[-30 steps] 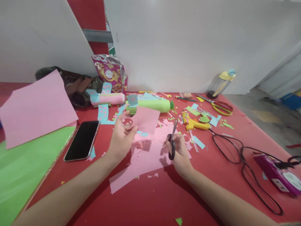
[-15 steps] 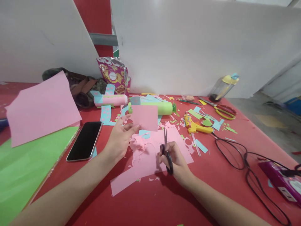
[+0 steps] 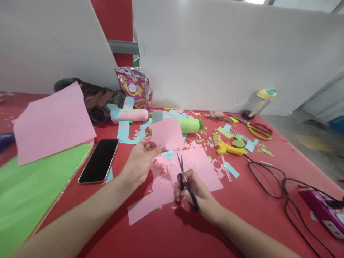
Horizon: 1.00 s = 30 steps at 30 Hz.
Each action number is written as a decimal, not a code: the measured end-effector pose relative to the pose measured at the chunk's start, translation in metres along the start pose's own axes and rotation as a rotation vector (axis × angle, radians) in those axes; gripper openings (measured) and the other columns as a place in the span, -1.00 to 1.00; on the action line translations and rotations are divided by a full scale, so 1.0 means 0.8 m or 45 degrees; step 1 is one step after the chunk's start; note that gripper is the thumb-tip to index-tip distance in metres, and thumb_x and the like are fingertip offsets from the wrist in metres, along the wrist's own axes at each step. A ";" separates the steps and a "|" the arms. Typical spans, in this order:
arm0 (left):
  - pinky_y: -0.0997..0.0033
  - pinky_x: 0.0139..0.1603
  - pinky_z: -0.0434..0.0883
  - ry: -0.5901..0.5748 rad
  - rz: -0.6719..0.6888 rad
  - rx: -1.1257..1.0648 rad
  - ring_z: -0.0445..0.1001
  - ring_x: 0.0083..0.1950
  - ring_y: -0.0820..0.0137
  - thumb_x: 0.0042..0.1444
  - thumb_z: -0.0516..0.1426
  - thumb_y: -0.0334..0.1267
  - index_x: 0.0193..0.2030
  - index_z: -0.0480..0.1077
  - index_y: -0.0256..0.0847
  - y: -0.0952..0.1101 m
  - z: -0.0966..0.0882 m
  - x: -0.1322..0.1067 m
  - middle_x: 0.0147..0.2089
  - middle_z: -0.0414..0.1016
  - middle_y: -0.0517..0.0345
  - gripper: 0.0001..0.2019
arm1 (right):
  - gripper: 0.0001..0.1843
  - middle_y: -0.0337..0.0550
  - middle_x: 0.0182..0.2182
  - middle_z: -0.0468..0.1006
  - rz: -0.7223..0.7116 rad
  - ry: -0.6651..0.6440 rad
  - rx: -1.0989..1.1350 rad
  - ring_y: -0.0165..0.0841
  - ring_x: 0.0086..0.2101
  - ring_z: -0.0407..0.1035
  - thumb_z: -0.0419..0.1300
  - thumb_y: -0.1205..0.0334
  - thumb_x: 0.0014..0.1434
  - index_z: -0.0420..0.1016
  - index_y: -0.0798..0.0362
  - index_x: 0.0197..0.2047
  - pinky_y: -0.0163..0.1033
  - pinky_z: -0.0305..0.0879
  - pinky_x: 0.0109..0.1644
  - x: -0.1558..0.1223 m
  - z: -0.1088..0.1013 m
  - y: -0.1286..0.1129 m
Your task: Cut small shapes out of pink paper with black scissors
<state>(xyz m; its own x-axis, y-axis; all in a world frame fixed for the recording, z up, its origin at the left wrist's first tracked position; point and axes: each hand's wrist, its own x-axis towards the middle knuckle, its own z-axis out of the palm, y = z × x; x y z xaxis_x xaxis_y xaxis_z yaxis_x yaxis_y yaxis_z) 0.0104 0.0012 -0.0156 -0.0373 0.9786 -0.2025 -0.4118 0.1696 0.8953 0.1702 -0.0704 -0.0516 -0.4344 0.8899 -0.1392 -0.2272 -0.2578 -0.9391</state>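
My left hand [image 3: 139,161] pinches a small pink paper piece [image 3: 168,133] and holds it up above the red table [image 3: 166,229]. My right hand [image 3: 197,191] grips black-handled scissors [image 3: 185,179], blades slightly apart and pointing up towards that piece, just below it. Under both hands lies a larger pink sheet [image 3: 174,179] with shapes cut out of it.
A black phone [image 3: 99,160] lies left of my left hand, beside pink [image 3: 53,122] and green [image 3: 32,186] sheets. Behind are a pink roll [image 3: 131,115], green roll [image 3: 189,125], snack bag [image 3: 134,86], yellow glue gun [image 3: 227,147] with black cord [image 3: 271,179], yellow-handled scissors [image 3: 256,129], bottle [image 3: 256,102], purple device [image 3: 324,211] and paper scraps.
My right hand with the scissors has moved left and towards me, its blades turning towards the pink piece. My left hand has tilted the piece slightly.
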 end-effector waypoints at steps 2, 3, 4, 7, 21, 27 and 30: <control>0.59 -0.41 0.26 -0.022 -0.010 0.027 0.34 -0.50 0.61 -0.29 0.27 -0.41 -0.48 0.11 -0.23 -0.001 0.002 -0.003 -0.61 0.12 0.45 -0.65 | -0.72 -0.33 -0.48 0.30 -0.011 -0.006 -0.061 -0.45 -0.48 0.26 0.14 0.10 0.01 0.07 -0.03 -0.36 -0.24 0.19 -0.38 -0.001 0.000 -0.001; 0.60 -0.44 0.25 -0.030 -0.015 0.038 0.31 -0.52 0.62 -0.28 0.27 -0.40 -0.46 0.13 -0.22 -0.001 0.002 -0.005 -0.61 0.12 0.45 -0.65 | -0.73 -0.32 -0.47 0.30 -0.012 -0.008 -0.087 -0.44 -0.48 0.25 0.13 0.10 0.01 0.07 -0.02 -0.36 -0.23 0.19 -0.37 -0.002 0.000 -0.001; 0.61 -0.45 0.25 -0.033 -0.020 0.043 0.28 -0.53 0.64 -0.28 0.27 -0.41 -0.43 0.14 -0.22 -0.003 0.003 -0.007 -0.61 0.12 0.46 -0.64 | -0.74 -0.31 -0.47 0.30 -0.010 -0.009 -0.108 -0.44 -0.47 0.25 0.13 0.10 0.02 0.07 -0.02 -0.36 -0.22 0.19 -0.36 -0.002 0.000 -0.001; 0.61 -0.45 0.26 -0.036 -0.079 0.032 0.24 -0.55 0.65 -0.28 0.27 -0.42 -0.33 0.15 -0.21 -0.006 0.006 -0.013 -0.60 0.13 0.47 -0.60 | -0.73 -0.30 -0.46 0.29 -0.004 -0.009 -0.132 -0.42 -0.47 0.25 0.12 0.06 0.02 0.07 -0.03 -0.36 -0.19 0.20 -0.34 -0.001 0.000 -0.002; 0.65 -0.63 0.17 0.004 -0.154 0.078 0.19 -0.63 0.66 -0.28 0.25 -0.38 -0.29 0.11 -0.17 -0.012 0.013 -0.026 -0.59 0.10 0.48 -0.57 | -0.69 -0.30 -0.49 0.33 0.022 -0.029 -0.136 -0.41 -0.49 0.28 0.12 0.02 0.01 0.06 -0.03 -0.36 -0.24 0.17 -0.42 -0.001 0.002 0.001; 0.67 -0.65 0.12 -0.032 -0.238 0.125 0.17 -0.63 0.65 -0.23 0.22 -0.38 -0.21 0.08 -0.14 -0.017 0.017 -0.034 -0.59 0.06 0.48 -0.55 | -0.67 -0.33 -0.52 0.33 0.003 -0.025 -0.069 -0.41 -0.51 0.28 0.09 -0.04 0.01 0.04 -0.04 -0.36 -0.20 0.21 -0.39 -0.001 0.003 0.001; 0.66 -0.69 0.05 -0.006 -0.284 0.152 0.16 -0.66 0.65 -0.25 0.23 -0.35 -0.22 0.09 -0.13 -0.019 0.020 -0.036 -0.59 0.07 0.48 -0.54 | -0.65 -0.35 -0.52 0.31 0.004 -0.006 -0.046 -0.42 -0.51 0.28 0.11 -0.05 0.00 0.03 -0.04 -0.36 -0.21 0.22 -0.39 -0.001 0.005 -0.001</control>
<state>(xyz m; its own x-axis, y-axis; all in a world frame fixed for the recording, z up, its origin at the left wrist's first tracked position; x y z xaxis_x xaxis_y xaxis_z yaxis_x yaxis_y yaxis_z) 0.0321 -0.0277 -0.0167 0.0471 0.9158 -0.3988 -0.2987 0.3939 0.8692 0.1673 -0.0727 -0.0498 -0.4392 0.8873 -0.1404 -0.1941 -0.2463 -0.9495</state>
